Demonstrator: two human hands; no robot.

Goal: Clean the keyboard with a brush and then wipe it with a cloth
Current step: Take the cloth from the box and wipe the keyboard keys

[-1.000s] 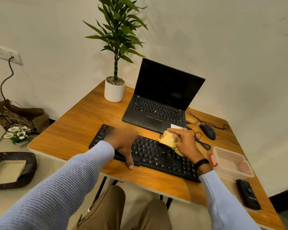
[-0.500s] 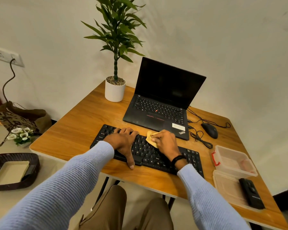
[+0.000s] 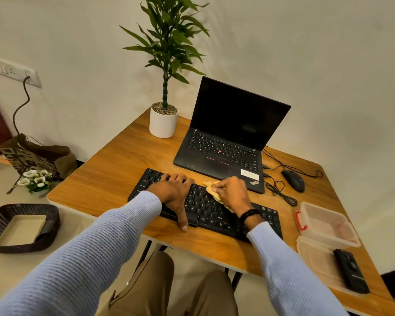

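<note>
step: wiping | right grip (image 3: 232,195) bunches cloth (image 3: 210,188) | left grip (image 3: 176,193) spread, steadying keyboard (image 3: 206,210) | advice: light row-wise strokes

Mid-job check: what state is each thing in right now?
left hand: rests on the keyboard's left half.
right hand: grips the cloth.
cloth: bunched, on the middle keys.
laptop: lid open, screen dark.
plastic container: open, lid lying beside it.
mouse: untouched, beside the laptop.

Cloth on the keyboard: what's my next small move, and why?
Probably draw the cloth toward you over the middle rows: the right hand grips it at the keyboard's far edge, while the left hand rests on the left end, steadying it.
</note>
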